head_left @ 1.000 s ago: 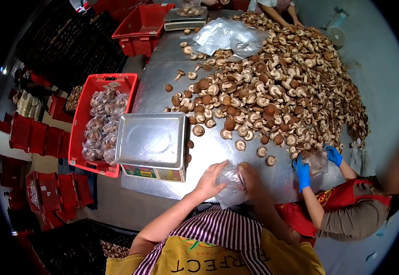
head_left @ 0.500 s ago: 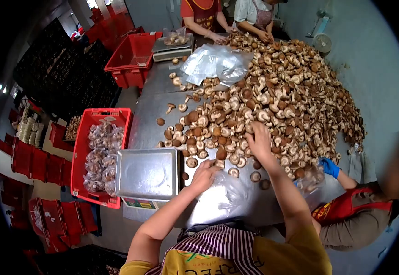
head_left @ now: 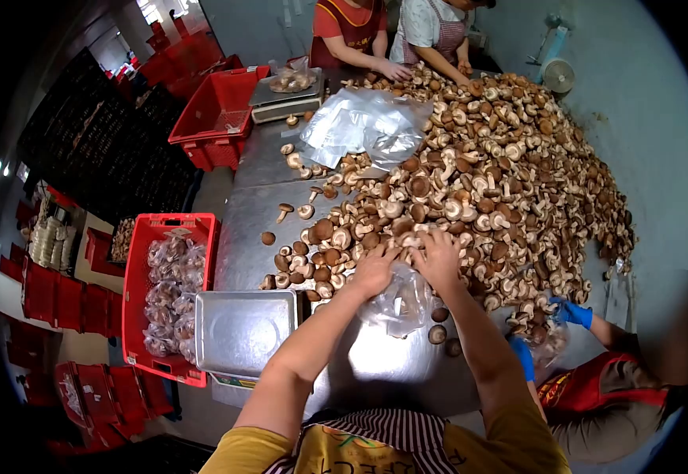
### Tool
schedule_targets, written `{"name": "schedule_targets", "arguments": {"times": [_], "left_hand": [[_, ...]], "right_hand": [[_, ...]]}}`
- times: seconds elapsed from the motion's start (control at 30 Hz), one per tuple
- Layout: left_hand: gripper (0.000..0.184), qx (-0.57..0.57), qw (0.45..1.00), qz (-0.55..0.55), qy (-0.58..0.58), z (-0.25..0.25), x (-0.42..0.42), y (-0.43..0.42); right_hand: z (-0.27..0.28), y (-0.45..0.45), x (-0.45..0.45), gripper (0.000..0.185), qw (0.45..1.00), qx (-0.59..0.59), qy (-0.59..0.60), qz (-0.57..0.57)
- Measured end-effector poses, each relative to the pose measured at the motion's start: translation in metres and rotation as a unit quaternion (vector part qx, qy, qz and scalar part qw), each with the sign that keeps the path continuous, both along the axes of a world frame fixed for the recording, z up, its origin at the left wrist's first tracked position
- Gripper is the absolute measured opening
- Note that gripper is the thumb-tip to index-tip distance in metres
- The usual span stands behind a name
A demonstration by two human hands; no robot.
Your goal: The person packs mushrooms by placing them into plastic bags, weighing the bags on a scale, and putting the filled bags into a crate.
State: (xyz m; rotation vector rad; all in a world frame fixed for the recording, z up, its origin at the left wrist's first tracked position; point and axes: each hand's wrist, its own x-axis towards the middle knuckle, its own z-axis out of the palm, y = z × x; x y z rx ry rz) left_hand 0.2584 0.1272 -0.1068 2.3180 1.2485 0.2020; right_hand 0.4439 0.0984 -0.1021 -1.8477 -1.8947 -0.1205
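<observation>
Mushrooms point(head_left: 518, 189) lie heaped before me. The left hand point(head_left: 375, 270) meets the bag point(head_left: 401, 304), its grip unclear; the right hand point(head_left: 439, 259) spreads loosely over mushrooms beside it.

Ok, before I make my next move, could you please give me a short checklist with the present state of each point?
1. Both hands at the bag: ok, left hand and right hand are at the far end of the clear plastic bag.
2. Mushrooms within reach: ok, the mushroom pile starts at the fingers.
3. Amount inside the bag: cannot tell.
4. Scale nearby: ok, its metal pan is beside the left forearm.
5. Weight reading visible: not ok, no display shows.
6. Co-worker's blue-gloved hand apart from yours: ok, it is farther right.
</observation>
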Motion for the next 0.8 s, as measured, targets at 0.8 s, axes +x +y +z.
{"name": "schedule_targets", "arguments": {"times": [0.8], "left_hand": [[0.033,-0.042,0.955,0.148,-0.253,0.077,-0.089,-0.207]], "right_hand": [[0.059,-0.225,-0.097,0.057,0.954,-0.198,0.196,0.115]]}}
